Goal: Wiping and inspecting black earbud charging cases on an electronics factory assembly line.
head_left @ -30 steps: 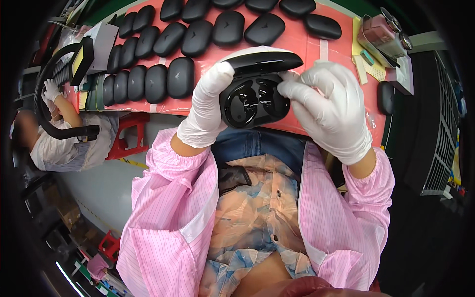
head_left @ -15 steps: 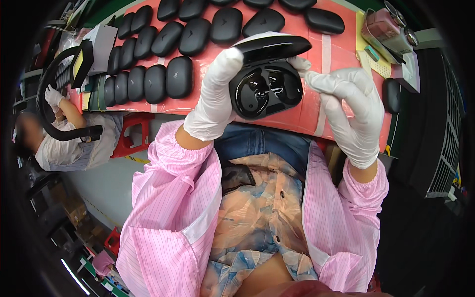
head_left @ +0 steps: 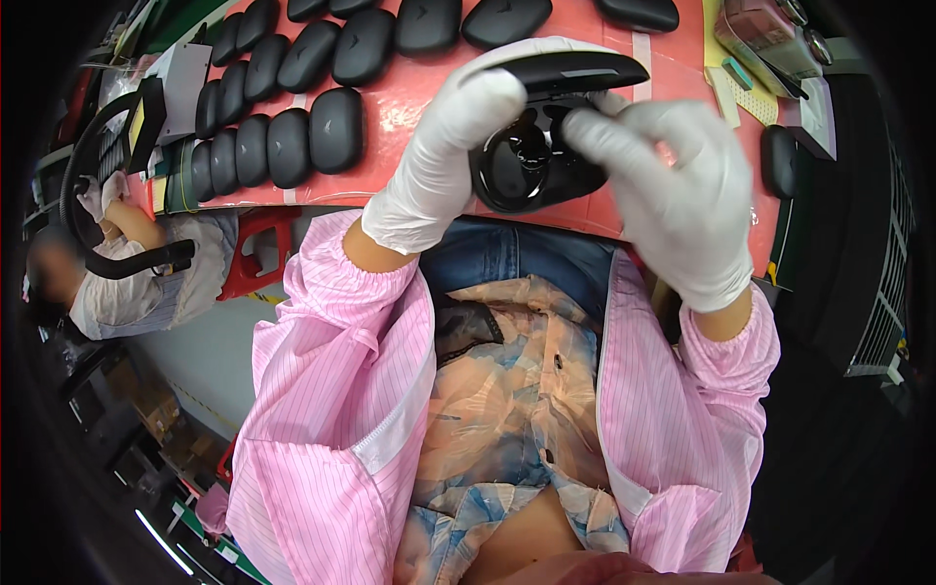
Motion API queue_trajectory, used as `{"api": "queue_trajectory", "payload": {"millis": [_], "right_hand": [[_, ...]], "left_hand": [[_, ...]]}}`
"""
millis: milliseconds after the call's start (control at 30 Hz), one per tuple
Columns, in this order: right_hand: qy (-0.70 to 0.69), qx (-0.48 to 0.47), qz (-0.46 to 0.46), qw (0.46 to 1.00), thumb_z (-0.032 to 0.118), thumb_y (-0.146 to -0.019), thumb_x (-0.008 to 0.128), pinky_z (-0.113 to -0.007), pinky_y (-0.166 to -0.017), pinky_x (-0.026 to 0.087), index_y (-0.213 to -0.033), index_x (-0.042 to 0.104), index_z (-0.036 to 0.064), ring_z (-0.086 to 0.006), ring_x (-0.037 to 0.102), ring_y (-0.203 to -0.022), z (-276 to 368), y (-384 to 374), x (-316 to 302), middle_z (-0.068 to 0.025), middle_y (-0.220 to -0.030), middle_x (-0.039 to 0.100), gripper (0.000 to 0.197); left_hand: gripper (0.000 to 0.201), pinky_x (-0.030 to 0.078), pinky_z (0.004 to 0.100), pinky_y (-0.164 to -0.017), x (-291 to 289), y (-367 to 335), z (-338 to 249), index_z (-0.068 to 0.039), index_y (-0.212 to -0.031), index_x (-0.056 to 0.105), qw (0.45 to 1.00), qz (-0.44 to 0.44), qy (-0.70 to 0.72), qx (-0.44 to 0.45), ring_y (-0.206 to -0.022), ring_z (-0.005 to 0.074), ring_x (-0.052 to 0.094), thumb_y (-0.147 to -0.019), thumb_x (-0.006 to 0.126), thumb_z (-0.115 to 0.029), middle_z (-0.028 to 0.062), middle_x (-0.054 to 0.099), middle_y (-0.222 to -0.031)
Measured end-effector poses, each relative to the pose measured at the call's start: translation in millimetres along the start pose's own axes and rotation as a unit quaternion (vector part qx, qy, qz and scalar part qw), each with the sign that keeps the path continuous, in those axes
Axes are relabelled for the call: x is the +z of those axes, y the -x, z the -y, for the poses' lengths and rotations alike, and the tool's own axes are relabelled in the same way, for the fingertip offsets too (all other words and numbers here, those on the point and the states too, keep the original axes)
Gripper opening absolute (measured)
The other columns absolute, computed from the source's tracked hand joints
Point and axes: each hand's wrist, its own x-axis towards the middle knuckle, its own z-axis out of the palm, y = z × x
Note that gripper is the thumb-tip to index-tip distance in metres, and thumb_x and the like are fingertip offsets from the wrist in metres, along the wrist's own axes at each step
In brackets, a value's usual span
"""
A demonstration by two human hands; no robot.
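My left hand [head_left: 434, 161], in a white glove, grips a glossy black earbud charging case [head_left: 517, 198] above the table's near edge. Its lid [head_left: 580, 70] stands raised, and a black earbud [head_left: 531, 146] shows in the left side of the tray. The white-gloved right hand [head_left: 687, 200] is over the right side of the case, fingertips reaching in at the other earbud's place. That side is largely covered, and motion blurs the fingers, so whether they pinch anything cannot be made out.
Rows of closed black cases [head_left: 336, 136] lie on the red table mat [head_left: 400, 112]. One more case [head_left: 779, 161] rests at the right edge, near a clear container [head_left: 765, 39]. A black hose [head_left: 73, 185] curves at left, where another person [head_left: 156, 273] sits.
The right hand has moved left and in over the case, covering its right earbud. The left hand has shifted the case slightly up and right.
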Motion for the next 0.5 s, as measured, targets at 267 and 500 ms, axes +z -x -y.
{"api": "queue_trajectory", "payload": {"millis": [267, 500], "right_hand": [[-0.218, 0.089, -0.061, 0.97, -0.013, -0.074, 0.063, -0.031, -0.068, 0.05, -0.092, 0.069, 0.0016, -0.0187, 0.061, -0.08, -3, 19, -3, -0.0061, -0.082, 0.062, 0.024], [-0.017, 0.075, 0.034, 0.996, -0.009, -0.072, 0.065, -0.03, -0.063, 0.045, -0.088, 0.07, 0.0076, -0.019, 0.057, -0.072, 4, 29, -1, -0.0035, -0.078, 0.06, 0.024]], "left_hand": [[0.07, 0.052, 0.0332, -0.09, -6, -4, 9, 0.003, -0.13, 0.051, 0.999, 0.019, 0.038, -0.004, -0.102, 0.0223, 0.063, -0.088, 0.054, -0.052, 0.0163, 0.064, -0.114], [0.099, 0.055, 0.0373, -0.089, 5, -6, 4, 0.01, -0.13, 0.047, 0.996, -0.014, -0.07, -0.05, -0.1, 0.0302, 0.066, -0.081, 0.045, -0.076, 0.0255, 0.062, -0.115]]}}
